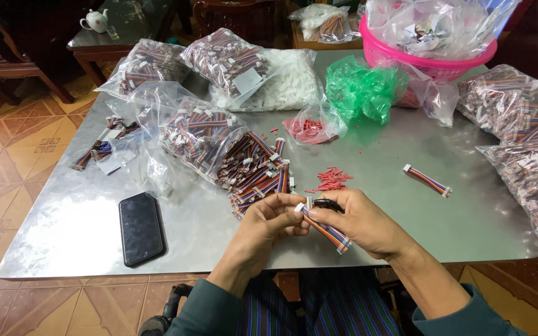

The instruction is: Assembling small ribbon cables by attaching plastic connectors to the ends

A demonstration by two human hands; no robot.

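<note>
Both hands at the near table (406, 205) edge, left hand (269, 224) pinching the white plug end of a striped cable (324, 228), right hand (365, 224) closed around its middle, cable running between them, phone (140, 228) left, loose cable pile (259, 177) just beyond

Harness (326, 229) pinched by both hands: thin plastic-sheathed wires, multicolour, slight sheen; white matt plastic plugs at both ends. Small black tool (327, 203) in right hand (368, 224), glossy. Table (400, 205) under the grip: brushed sheet metal, dull shine, fine scratches. Phone (141, 228) left of the grip: glossy black glass. Bags (175, 134) beyond the grip: clear crinkly plastic film, shiny. Red bits (331, 179) just beyond: matt plastic. Green bag (359, 87) further off: thin glossy film. Pink basket (431, 62): smooth moulded plastic. Floor: glazed tile. Sleeves: matt cloth.
</note>
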